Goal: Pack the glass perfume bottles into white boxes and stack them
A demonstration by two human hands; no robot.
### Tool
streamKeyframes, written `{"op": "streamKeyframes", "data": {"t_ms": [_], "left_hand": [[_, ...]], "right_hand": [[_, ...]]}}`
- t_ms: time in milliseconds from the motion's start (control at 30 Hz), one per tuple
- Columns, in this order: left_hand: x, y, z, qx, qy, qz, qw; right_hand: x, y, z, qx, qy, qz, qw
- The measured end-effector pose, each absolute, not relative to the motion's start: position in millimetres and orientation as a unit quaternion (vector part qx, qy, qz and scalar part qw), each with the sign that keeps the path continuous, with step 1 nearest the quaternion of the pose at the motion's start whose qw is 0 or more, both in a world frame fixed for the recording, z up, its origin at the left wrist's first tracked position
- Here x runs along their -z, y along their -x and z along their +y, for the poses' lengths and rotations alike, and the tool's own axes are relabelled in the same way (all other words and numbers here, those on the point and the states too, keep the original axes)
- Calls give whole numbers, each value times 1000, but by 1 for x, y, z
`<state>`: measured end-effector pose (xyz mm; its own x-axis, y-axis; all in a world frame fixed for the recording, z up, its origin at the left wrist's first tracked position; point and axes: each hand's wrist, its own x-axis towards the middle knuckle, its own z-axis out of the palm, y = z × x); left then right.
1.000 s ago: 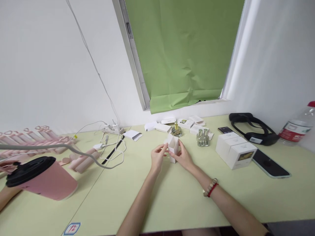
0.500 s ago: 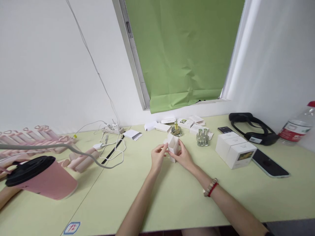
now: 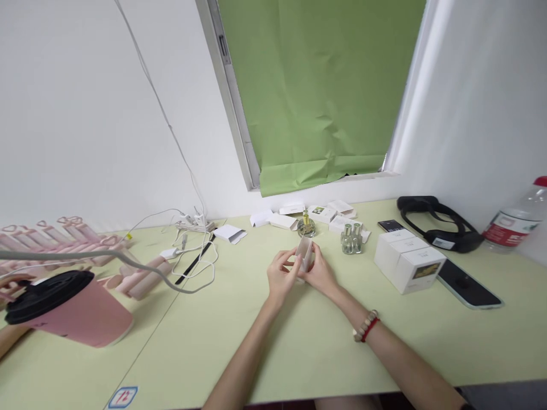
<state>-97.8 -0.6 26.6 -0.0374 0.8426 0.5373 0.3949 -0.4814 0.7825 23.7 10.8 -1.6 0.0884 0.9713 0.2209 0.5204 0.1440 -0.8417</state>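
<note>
– Left hand shifted in toward the white box. Grip?
– Fingers pinched its sides, right hand too.
– Box position?
– Between both hands, left of 2 glass bottles.

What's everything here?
held box: one, white, centre
cartons: several, white, back
round bottle: one, clear, back
vials: at least two, clear, right
closed boxes: three, white, right
phones: two, dark, right
headset: one, black, right
drink bottle: one, clear, right
cup: one, pink, left
tubes: many, pink, left
cables: several, pale, left
power strip: one, white, left
blind: one, green, window
table: one, green, beneath
co-worker's hand: one, left
left hand: one, bare, centre
right hand: one, bare, centre
</note>
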Motion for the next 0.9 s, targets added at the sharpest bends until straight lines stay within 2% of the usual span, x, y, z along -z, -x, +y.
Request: {"op": "streamKeyframes", "data": {"t_ms": [367,600,900], "left_hand": [[-22,91,-3,-513,-694,464,198],[-18,90,-1,-519,-692,466,185],[-21,91,-1,-529,-676,475,197]], "right_hand": [[-1,-37,20,-230,644,-615,393],[7,-60,38,-178,685,-532,466],[16,-77,54,-149,702,-485,500]]}}
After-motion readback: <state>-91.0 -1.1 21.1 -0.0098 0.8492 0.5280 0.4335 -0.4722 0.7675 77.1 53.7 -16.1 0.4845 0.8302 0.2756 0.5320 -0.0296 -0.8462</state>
